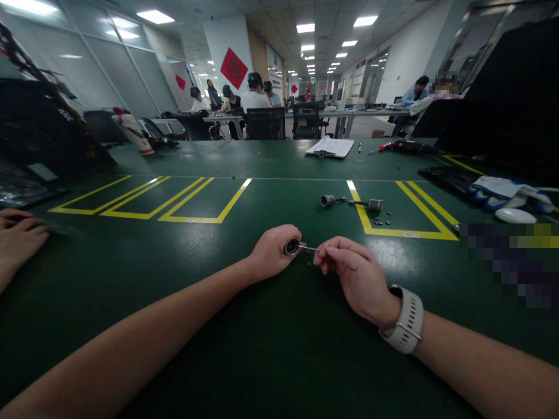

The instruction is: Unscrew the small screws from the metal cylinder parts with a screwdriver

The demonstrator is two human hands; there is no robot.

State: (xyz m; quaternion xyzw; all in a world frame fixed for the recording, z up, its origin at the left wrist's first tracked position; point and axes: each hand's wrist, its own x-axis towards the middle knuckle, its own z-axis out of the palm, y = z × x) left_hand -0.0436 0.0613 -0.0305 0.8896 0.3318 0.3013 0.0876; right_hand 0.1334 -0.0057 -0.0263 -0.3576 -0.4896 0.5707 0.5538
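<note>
While the left hand (277,249) is wrapped around a metal cup (291,247) on the near side of the green table (262,349), the right hand (356,273) is pinching a thin rod (308,248), tip right at the cup's mouth

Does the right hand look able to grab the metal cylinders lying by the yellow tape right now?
Probably, once its fingers are free: the right hand pinches a thin rod. The metal cylinders lie just beyond it, with nothing visible blocking the way.
</note>
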